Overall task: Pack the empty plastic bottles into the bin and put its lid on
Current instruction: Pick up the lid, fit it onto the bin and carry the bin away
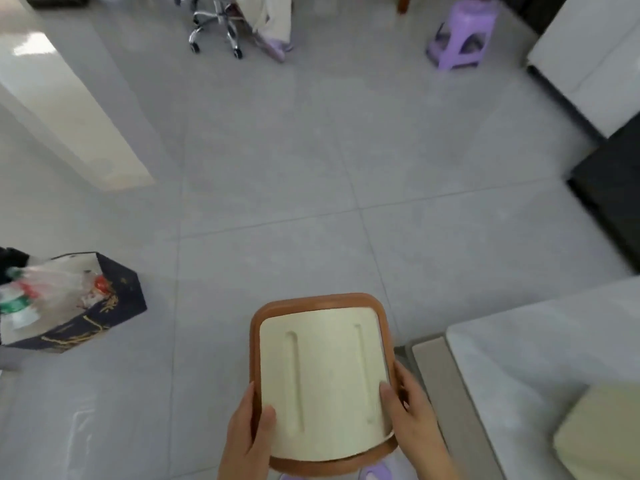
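Observation:
I hold a cream bin [325, 379] with a brown rim in front of me above the grey floor; its flat cream face with two long grooves is turned toward the camera. My left hand [247, 434] grips its left edge, thumb on the cream face. My right hand [412, 414] grips its right edge. Several empty plastic bottles [45, 299] lie in clear wrapping inside a dark blue paper bag [117, 299] on the floor to the left. No separate lid can be told apart.
A pale sofa [540, 358] with a cream cushion [602, 434] fills the lower right. A purple stool [464, 36] and a wheeled chair base [214, 29] stand far off, beside a person's legs. A white cabinet [59, 109] runs along the left.

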`<state>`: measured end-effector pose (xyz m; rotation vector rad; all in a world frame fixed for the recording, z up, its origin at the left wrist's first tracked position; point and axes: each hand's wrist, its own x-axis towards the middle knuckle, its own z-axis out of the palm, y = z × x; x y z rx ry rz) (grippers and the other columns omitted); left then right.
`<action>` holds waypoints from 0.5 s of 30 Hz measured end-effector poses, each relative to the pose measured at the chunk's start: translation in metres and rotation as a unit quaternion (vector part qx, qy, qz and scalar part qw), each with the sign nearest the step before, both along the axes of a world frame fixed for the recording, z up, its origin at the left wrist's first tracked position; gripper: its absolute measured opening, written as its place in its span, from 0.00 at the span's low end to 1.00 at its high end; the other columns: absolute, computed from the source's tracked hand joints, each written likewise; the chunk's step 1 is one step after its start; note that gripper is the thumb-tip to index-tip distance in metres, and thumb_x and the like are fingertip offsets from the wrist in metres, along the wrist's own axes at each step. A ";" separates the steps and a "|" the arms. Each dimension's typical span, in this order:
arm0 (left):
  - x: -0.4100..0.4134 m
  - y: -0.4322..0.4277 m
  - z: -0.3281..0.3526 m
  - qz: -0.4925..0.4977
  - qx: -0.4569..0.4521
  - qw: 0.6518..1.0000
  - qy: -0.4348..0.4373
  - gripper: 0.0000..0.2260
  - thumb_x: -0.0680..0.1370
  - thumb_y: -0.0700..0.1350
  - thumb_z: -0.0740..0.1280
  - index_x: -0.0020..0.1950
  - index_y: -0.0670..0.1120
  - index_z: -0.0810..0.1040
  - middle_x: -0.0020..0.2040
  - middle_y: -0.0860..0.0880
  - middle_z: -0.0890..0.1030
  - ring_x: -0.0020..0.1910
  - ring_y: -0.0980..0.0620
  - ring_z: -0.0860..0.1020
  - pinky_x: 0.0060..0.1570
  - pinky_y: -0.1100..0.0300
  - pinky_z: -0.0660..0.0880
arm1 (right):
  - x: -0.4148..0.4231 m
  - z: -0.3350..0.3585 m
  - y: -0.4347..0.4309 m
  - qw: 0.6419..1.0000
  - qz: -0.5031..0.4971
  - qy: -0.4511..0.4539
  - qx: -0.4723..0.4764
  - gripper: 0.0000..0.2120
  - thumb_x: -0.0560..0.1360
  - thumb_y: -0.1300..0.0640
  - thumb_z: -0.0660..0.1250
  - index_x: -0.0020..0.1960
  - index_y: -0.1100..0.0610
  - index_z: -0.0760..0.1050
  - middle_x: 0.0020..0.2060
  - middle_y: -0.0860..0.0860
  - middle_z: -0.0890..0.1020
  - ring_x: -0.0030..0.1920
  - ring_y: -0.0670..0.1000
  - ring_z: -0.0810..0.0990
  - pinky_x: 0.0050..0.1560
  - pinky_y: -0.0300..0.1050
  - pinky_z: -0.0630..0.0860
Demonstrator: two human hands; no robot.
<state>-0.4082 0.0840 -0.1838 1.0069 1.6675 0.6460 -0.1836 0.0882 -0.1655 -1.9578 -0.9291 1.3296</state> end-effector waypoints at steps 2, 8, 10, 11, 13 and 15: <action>0.023 0.002 0.066 -0.034 0.042 0.998 -0.010 0.16 0.78 0.47 0.58 0.66 0.57 0.65 0.49 0.80 0.72 0.58 0.71 0.73 0.53 0.78 0.67 | 0.029 0.076 -0.005 0.998 -0.005 -0.039 0.053 0.18 0.77 0.59 0.61 0.57 0.37 0.68 0.41 0.40 0.82 0.43 0.42 0.78 0.44 0.30 0.73; 0.134 0.005 0.216 -0.148 0.121 0.980 -0.049 0.19 0.79 0.45 0.60 0.70 0.48 0.67 0.59 0.65 0.71 0.59 0.58 0.70 0.47 0.75 0.68 | 0.126 0.224 -0.071 0.973 -0.167 -0.119 0.106 0.18 0.77 0.60 0.61 0.61 0.39 0.68 0.46 0.38 0.77 0.49 0.45 0.76 0.50 0.39 0.70; 0.182 0.003 0.241 -0.222 0.117 0.966 -0.064 0.20 0.80 0.42 0.57 0.73 0.48 0.62 0.62 0.60 0.68 0.60 0.59 0.66 0.56 0.70 0.65 | 0.161 0.247 -0.104 0.957 -0.221 -0.155 0.108 0.19 0.77 0.60 0.60 0.66 0.46 0.69 0.51 0.44 0.78 0.53 0.49 0.75 0.54 0.43 0.69; 0.207 0.000 0.252 -0.256 0.112 0.957 -0.071 0.20 0.80 0.43 0.56 0.73 0.49 0.61 0.64 0.59 0.68 0.61 0.60 0.65 0.62 0.65 0.63 | 0.179 0.254 -0.122 0.947 -0.248 -0.174 0.104 0.20 0.77 0.59 0.60 0.68 0.48 0.69 0.54 0.47 0.78 0.54 0.50 0.76 0.55 0.45 0.70; 0.256 -0.009 0.265 -0.319 0.103 0.939 -0.076 0.20 0.81 0.47 0.55 0.73 0.54 0.61 0.66 0.59 0.67 0.62 0.61 0.64 0.68 0.59 0.60 | 0.216 0.266 -0.156 0.930 -0.297 -0.199 0.088 0.21 0.77 0.58 0.60 0.69 0.47 0.68 0.56 0.54 0.80 0.52 0.53 0.77 0.54 0.48 0.73; 0.305 -0.019 0.265 -0.390 0.094 0.913 -0.078 0.17 0.81 0.48 0.55 0.68 0.60 0.62 0.65 0.61 0.68 0.60 0.64 0.68 0.66 0.61 0.62 | 0.249 0.264 -0.189 0.914 -0.346 -0.202 0.056 0.21 0.77 0.59 0.59 0.68 0.47 0.69 0.54 0.57 0.81 0.47 0.54 0.77 0.47 0.48 0.72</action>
